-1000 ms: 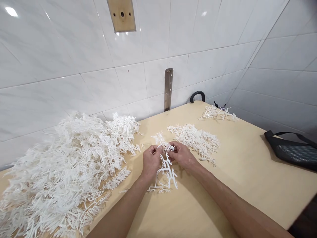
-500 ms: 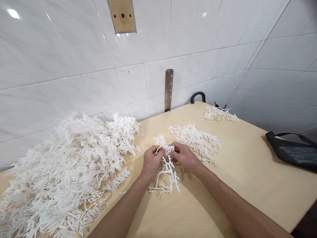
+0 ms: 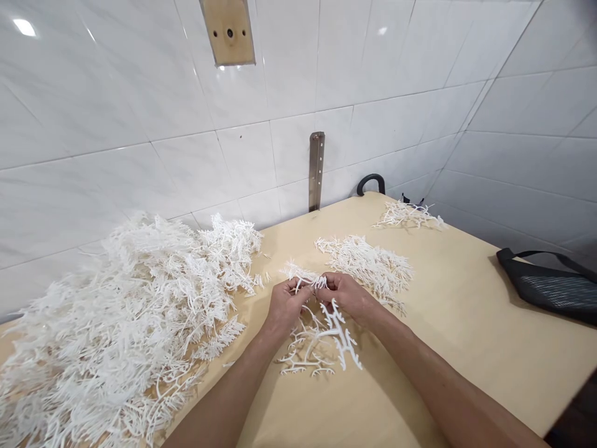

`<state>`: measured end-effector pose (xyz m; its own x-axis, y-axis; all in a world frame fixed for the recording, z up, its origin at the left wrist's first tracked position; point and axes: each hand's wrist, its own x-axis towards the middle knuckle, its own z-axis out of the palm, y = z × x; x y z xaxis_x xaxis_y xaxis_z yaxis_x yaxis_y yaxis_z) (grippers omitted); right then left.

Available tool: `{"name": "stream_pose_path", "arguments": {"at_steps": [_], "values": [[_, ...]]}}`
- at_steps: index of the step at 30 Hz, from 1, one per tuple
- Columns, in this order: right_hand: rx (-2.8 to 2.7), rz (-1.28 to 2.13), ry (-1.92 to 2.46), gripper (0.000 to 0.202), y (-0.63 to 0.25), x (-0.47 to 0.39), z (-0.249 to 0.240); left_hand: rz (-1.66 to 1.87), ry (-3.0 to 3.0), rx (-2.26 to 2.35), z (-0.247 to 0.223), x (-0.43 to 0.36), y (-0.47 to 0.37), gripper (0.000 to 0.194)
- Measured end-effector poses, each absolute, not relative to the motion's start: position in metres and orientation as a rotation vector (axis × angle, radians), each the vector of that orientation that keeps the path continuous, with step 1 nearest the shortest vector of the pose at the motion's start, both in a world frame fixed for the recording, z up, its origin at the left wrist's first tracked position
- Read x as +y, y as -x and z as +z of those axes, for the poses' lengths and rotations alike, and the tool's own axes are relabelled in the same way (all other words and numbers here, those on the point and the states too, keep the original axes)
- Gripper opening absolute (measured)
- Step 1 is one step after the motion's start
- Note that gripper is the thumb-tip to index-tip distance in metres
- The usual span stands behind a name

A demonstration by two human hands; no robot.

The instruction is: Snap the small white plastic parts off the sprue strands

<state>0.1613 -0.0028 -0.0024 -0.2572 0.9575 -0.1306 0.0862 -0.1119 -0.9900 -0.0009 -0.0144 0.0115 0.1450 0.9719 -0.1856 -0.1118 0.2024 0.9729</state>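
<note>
Over the middle of the table, my left hand [image 3: 286, 306] pinches a white branched plastic sprig [image 3: 303, 272] whose fine tips fan out above my fingers. Close beside it, my right hand [image 3: 351, 297] is closed, with its fingertips at the same sprig and its thumb bent in. A bare white branched stem [image 3: 342, 336] hangs below my right fingers; whether it is joined to the sprig is hidden. Under my hands, more thin bare stems [image 3: 303, 358] lie on the table. A small pile of cut fine tips [image 3: 368, 264] is just beyond my right hand.
A large heap of white sprigs [image 3: 125, 323] covers the table's left side. Another small bunch of stems [image 3: 410, 214] lies at the back right. A black strapped bag [image 3: 545, 289] rests at the right edge. A metal bracket [image 3: 316, 171] and a black hooked handle [image 3: 372, 180] stand by the tiled wall.
The bare stem below my right hand has swung to the right. The sprig's fine tips have tilted to the left. Both hands stay close together in nearly the same place.
</note>
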Motion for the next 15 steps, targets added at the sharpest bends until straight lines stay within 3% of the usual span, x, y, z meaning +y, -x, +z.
{"name": "stream_pose_path", "arguments": {"at_steps": [6, 15], "values": [[-1.475, 1.395, 1.249, 0.02, -0.158, -0.007, 0.005, 1.095, -1.1, 1.215, 0.006, -0.012, 0.001, 0.025], [-1.524, 1.174, 1.192, 0.034, -0.153, -0.01, 0.006, 1.191, -0.986, 1.279, 0.003, -0.009, 0.001, 0.042]]}}
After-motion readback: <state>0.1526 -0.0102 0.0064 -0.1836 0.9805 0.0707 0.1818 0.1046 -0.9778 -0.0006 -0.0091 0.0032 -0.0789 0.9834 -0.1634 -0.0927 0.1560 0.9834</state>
